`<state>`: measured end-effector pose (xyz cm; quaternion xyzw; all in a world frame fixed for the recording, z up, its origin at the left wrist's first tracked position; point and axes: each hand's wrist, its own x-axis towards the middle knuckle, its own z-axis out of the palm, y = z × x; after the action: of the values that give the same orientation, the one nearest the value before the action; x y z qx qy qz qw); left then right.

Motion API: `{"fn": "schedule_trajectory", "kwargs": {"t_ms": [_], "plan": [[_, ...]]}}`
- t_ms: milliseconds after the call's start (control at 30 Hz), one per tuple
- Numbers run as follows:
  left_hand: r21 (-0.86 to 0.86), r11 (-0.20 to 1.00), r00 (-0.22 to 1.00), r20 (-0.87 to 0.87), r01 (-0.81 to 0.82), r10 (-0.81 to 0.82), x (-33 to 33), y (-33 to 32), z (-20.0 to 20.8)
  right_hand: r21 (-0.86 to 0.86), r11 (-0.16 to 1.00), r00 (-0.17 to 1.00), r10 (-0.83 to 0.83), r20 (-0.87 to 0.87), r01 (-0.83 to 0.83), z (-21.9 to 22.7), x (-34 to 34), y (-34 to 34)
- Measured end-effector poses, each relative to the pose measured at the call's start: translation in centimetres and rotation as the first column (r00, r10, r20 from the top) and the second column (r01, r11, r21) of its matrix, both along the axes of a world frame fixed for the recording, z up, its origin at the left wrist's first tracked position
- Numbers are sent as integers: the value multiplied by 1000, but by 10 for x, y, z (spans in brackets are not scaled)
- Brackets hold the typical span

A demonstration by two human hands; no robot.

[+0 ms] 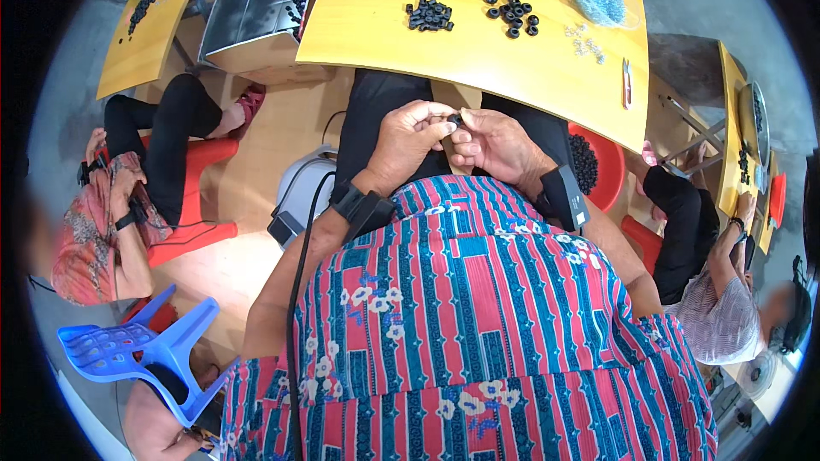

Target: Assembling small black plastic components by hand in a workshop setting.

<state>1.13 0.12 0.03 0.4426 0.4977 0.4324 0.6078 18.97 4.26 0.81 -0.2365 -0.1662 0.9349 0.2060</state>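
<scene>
Above the lap, just short of the table edge, a small dark piece [455, 119] is held between the fingertips of both hands. By the left hand [416, 138] it is pinched with the thumb and fingers drawn close; by the right hand [500, 141] it is met from the other side in a similarly narrow grip. Its detail is largely covered by the fingers, so whether work on this piece is finished cannot be told. Dark wristbands [560, 196] are worn on both arms; a small pale mark on the right one cannot be read.

At three o'clock from the hands, a red basin [613, 175] is well stocked with black pieces. On the yellow table [367, 26], a heap of short black pieces [430, 14] is set between eleven and twelve, and looser round black pieces [514, 14] are spread at one. Neither group can be surely judged as done or waiting. Clear pieces [585, 43] are scattered at two, and many more are held in a clear tub [634, 10] beyond, so plenty appears to be left. Red-handled snips [627, 84] are left lying between two and three. No legible writing is seen.
</scene>
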Motion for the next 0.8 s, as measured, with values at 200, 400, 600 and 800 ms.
{"fn": "schedule_trajectory", "kwargs": {"t_ms": [200,400,600,800], "plan": [[52,999,1000,-25,-15,17,-3,1,-1,62,997,997,45,66,-50,4,-1,3],[74,997,999,-36,-13,16,-1,1,-1,62,998,995,24,101,-31,6,-2,2],[80,997,999,-36,-17,20,-2,2,1,94,996,986,-16,166,0,6,-4,1],[107,994,999,-47,-19,24,-3,2,0,206,978,970,-38,238,-12,9,-4,0]]}}
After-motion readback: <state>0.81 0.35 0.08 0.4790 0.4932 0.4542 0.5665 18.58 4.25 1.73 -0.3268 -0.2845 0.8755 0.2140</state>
